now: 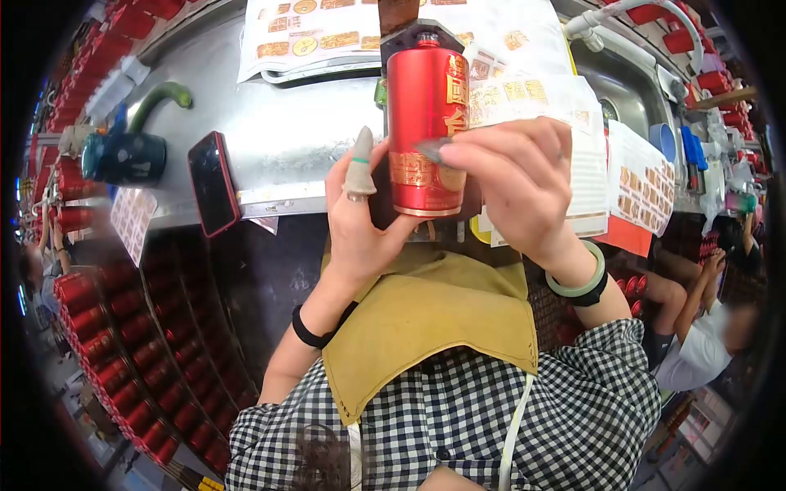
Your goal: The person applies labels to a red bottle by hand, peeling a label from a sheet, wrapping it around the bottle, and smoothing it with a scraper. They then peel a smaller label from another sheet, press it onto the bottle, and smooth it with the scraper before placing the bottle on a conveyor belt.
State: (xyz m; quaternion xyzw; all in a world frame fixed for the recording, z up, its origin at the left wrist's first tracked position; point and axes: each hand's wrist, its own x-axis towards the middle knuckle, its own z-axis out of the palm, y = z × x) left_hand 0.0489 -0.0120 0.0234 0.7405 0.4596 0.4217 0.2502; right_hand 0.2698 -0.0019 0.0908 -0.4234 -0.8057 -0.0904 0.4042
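A glossy red bottle (413, 114) with gold characters and a gold label band (415, 169) lies tilted before me, its dark cap (426, 38) pointing away. My left hand (360, 233) grips its lower left side, thumb near the base; some fingers are hidden behind it. A cloth finger cover (361, 168) with a green band sits on one raised finger. Between thumb and fingertips, my right hand (524, 184) pinches a small, flat grey piece (429, 150), its tip at the gold band. What kind of tool it is, I cannot tell.
Label sheets (315, 37) with gold prints cover the metal bench (246, 106), and more (643, 184) hang at right. To the left are a phone (214, 184) and a dark teal mug (135, 158). Red bottles (131, 327) fill racks lower left. Another person (696, 348) sits at right.
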